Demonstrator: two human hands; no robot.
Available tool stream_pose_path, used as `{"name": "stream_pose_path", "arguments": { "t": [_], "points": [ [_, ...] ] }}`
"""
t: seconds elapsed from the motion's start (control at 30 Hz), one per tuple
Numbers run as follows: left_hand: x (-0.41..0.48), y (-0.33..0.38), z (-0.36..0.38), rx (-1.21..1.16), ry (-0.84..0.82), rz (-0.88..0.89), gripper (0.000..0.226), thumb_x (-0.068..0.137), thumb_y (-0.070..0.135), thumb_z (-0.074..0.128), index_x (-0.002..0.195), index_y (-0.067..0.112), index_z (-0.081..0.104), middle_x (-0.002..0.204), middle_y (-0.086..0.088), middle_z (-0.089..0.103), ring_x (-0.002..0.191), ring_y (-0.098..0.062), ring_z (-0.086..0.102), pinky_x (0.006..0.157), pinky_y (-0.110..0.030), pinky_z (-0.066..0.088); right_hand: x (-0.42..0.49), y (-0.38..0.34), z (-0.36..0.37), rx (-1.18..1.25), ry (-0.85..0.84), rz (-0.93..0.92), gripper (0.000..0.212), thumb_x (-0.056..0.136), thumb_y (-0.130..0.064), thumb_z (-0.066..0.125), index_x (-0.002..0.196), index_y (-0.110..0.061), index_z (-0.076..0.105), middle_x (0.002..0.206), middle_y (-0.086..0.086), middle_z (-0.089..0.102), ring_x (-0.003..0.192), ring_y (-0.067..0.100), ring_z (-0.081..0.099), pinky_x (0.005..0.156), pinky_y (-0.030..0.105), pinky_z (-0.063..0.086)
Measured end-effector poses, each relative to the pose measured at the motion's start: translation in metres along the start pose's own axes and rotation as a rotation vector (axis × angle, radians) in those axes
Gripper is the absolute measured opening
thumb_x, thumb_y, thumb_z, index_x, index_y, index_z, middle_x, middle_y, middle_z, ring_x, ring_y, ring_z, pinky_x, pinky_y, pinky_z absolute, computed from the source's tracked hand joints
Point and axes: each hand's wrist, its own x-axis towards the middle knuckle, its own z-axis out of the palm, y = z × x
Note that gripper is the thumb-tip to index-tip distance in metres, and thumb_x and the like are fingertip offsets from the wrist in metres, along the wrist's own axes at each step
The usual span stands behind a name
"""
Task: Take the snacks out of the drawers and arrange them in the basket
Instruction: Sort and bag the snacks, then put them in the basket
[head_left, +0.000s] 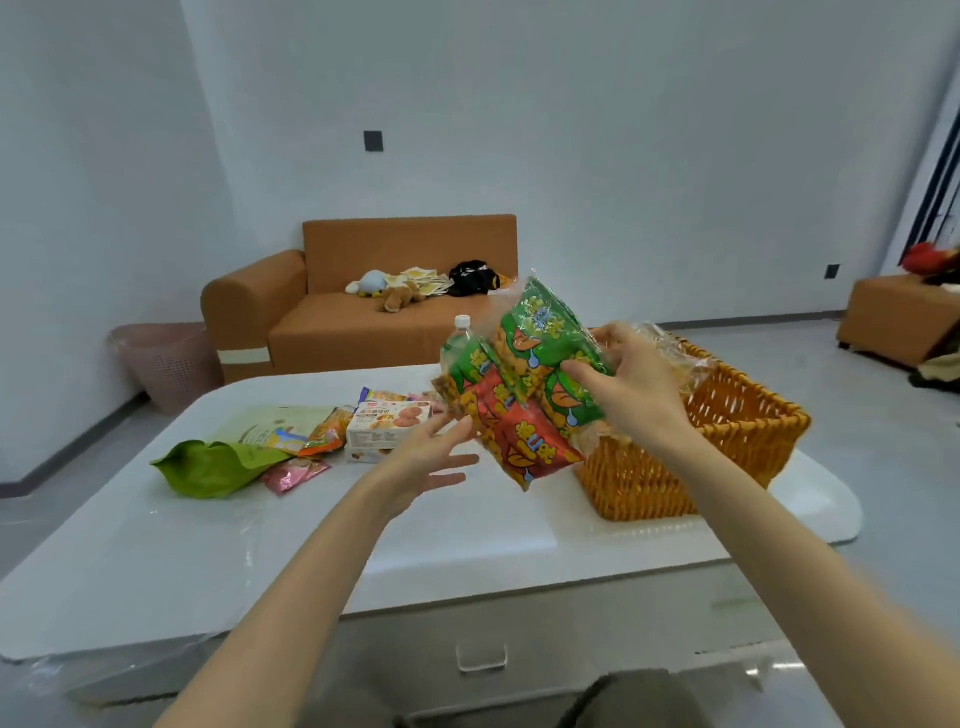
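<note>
A drawer (480, 657) fronts the white table (156, 545), nearest. Held in the air above the table's middle, just left of the basket (727, 415), is a bundle of snack packs (530, 395): two green and one red, with orange pieces showing through and clear film around them. Their print is blurred, and they hide the basket's left corner. The left hand (426, 457) lies palm up with its fingers spread, the tips touching the red pack. The right hand (628, 384) grips the top green pack, thumb in front. Farther left lie more snacks (280, 436). A bottle (460, 332) stands half hidden behind the bundle.
</note>
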Motion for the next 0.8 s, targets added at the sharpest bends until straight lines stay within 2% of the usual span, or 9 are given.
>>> {"name": "stream_pose_path", "arguments": {
  "t": [0.1, 0.2, 0.4, 0.47, 0.57, 0.67, 0.8],
  "points": [
    [0.013, 0.029, 0.021, 0.055, -0.019, 0.055, 0.047, 0.096, 0.04, 0.052, 0.14, 0.027, 0.043, 0.131, 0.002, 0.059, 0.105, -0.017, 0.064, 0.086, -0.032, 0.052, 0.016, -0.005, -0.028, -0.071, 0.091, 0.0, 0.026, 0.088, -0.037, 0.067, 0.105, -0.024, 0.052, 0.091, -0.006, 0.066, 0.075, 0.013, 0.067, 0.068, 0.042, 0.057],
    [0.029, 0.052, 0.043, 0.119, -0.024, 0.075, 0.059, 0.096, 0.037, 0.053, 0.149, 0.023, 0.031, 0.131, 0.0, 0.058, 0.105, -0.018, 0.063, 0.082, -0.03, 0.051, 0.037, 0.001, -0.049, -0.141, 0.162, 0.016, 0.028, 0.09, -0.036, 0.064, 0.109, -0.019, 0.052, 0.093, -0.005, 0.064, 0.066, 0.007, 0.06, 0.064, 0.033, 0.052],
    [0.069, 0.064, 0.087, 0.289, -0.034, 0.117, 0.055, 0.099, 0.032, 0.049, 0.149, 0.02, 0.03, 0.137, -0.005, 0.048, 0.115, -0.019, 0.052, 0.084, -0.031, 0.046, 0.081, 0.044, -0.064, -0.215, 0.253, 0.163, 0.032, 0.09, -0.038, 0.063, 0.112, -0.017, 0.052, 0.106, 0.004, 0.068, 0.088, 0.023, 0.064, 0.066, 0.034, 0.049],
    [0.086, 0.059, 0.098, 0.366, -0.038, 0.146, 0.056, 0.099, 0.032, 0.049, 0.15, 0.019, 0.029, 0.146, -0.007, 0.042, 0.124, -0.021, 0.046, 0.092, -0.033, 0.045, 0.096, 0.06, -0.065, -0.195, 0.268, 0.228, 0.04, 0.088, -0.039, 0.064, 0.117, -0.015, 0.053, 0.111, 0.007, 0.066, 0.096, 0.026, 0.062, 0.076, 0.04, 0.052],
    [0.113, 0.053, 0.112, 0.494, -0.048, 0.212, 0.056, 0.099, 0.029, 0.048, 0.15, 0.016, 0.028, 0.154, -0.005, 0.032, 0.139, -0.021, 0.032, 0.108, -0.033, 0.032, 0.118, 0.083, -0.062, -0.153, 0.28, 0.298, 0.046, 0.089, -0.037, 0.065, 0.123, -0.01, 0.051, 0.119, 0.008, 0.061, 0.105, 0.027, 0.059, 0.087, 0.044, 0.051],
    [0.142, 0.047, 0.122, 0.555, -0.052, 0.24, 0.057, 0.1, 0.029, 0.046, 0.151, 0.013, 0.025, 0.157, -0.004, 0.025, 0.144, -0.02, 0.023, 0.113, -0.033, 0.024, 0.142, 0.108, -0.054, -0.12, 0.263, 0.371, 0.047, 0.086, -0.038, 0.068, 0.12, -0.011, 0.052, 0.113, 0.007, 0.06, 0.104, 0.028, 0.059, 0.088, 0.046, 0.051],
    [0.174, 0.04, 0.126, 0.556, -0.03, 0.242, 0.059, 0.101, 0.037, 0.041, 0.152, 0.015, 0.02, 0.159, -0.004, 0.018, 0.147, -0.019, 0.014, 0.119, -0.042, 0.019, 0.169, 0.135, -0.045, -0.05, 0.234, 0.449, 0.043, 0.08, -0.039, 0.073, 0.109, -0.015, 0.053, 0.108, 0.006, 0.062, 0.101, 0.028, 0.063, 0.087, 0.048, 0.053]
  ]
}}
